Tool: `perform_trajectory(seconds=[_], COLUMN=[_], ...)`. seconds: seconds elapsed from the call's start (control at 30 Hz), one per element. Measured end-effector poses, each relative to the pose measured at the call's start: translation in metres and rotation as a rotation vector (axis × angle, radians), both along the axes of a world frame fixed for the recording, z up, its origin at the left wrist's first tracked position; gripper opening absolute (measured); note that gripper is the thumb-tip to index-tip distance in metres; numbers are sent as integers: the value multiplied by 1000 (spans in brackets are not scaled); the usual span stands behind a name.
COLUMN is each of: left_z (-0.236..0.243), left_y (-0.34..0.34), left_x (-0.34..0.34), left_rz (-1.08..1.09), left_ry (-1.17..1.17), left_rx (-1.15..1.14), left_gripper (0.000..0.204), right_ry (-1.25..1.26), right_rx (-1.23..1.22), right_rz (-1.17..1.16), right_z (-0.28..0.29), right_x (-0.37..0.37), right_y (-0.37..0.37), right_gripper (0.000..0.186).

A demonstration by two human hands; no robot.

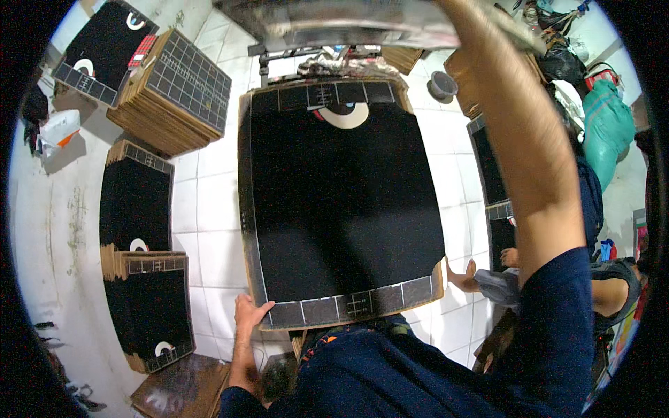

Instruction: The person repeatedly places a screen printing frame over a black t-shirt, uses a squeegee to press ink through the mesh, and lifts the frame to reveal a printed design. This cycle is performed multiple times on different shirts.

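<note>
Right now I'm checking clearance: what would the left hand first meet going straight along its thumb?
Likely the black-topped board, at its near-left corner; the left hand seems to touch it there, though depth is unclear.

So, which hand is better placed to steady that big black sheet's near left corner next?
Probably the left: the left hand is right at that corner of the black sheet, its thumb over the edge. The right arm reaches up past the picture's top, with the right hand out of view.
</note>
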State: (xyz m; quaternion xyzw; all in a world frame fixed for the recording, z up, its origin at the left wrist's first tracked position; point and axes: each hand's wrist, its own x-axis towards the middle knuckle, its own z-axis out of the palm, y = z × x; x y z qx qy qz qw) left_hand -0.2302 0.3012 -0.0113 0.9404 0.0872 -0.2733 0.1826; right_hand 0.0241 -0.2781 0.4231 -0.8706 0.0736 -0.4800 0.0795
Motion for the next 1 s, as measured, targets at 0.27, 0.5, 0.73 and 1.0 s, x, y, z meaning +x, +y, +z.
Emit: perform_trajectory(seconds=[0.27, 0.5, 0.73, 1.0], left_z=[151, 99, -10, -47], left_y=[-203, -249, -218, -208], left_x=[111, 99, 71, 85], left_rz=[249, 1284, 117, -192], left_ry=[-57, 305, -832, -762], left_rx=[-2009, -1459, -402, -192], left_gripper=[72, 92, 96, 129], right_ry=[-98, 171, 436, 387], right_rx=[-109, 48, 85, -47], right_rz=[58, 154, 188, 115], right_z=[-169, -324, -382, -404], right_x=[-125, -184, -83, 68], right_y=[52, 88, 38, 5], right_gripper=[35, 28, 36, 38])
